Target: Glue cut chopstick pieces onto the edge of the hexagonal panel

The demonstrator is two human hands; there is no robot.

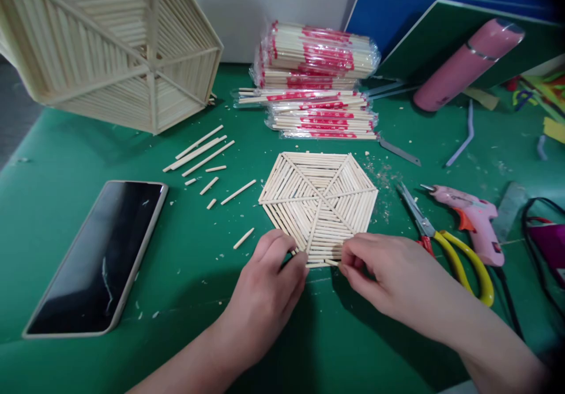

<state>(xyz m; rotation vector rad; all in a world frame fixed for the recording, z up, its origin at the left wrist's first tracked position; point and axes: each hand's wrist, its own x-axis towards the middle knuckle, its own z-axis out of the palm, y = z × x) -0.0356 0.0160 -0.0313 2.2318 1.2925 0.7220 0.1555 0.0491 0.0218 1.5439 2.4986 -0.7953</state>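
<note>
A hexagonal panel of thin wooden sticks (326,173) lies flat on the green table, with spokes crossing at its middle. My left hand (271,282) is closed at its lower-left edge, thumb and fingers bent around the near corner. At the near-right edge my right hand (384,270) pinches a short wooden stick (331,262) lying along the panel's border. The fingertips of both hands partly hide that border. Left of the panel are several loose cut sticks (207,157) of differing lengths.
A larger hexagonal stick structure (150,64) stands at the back left. Plastic-wrapped stick bundles (318,58) are piled behind the panel. To the right lie scissors (457,258), a pink glue gun (474,217) and a pink bottle (468,67). A phone (97,258) lies left.
</note>
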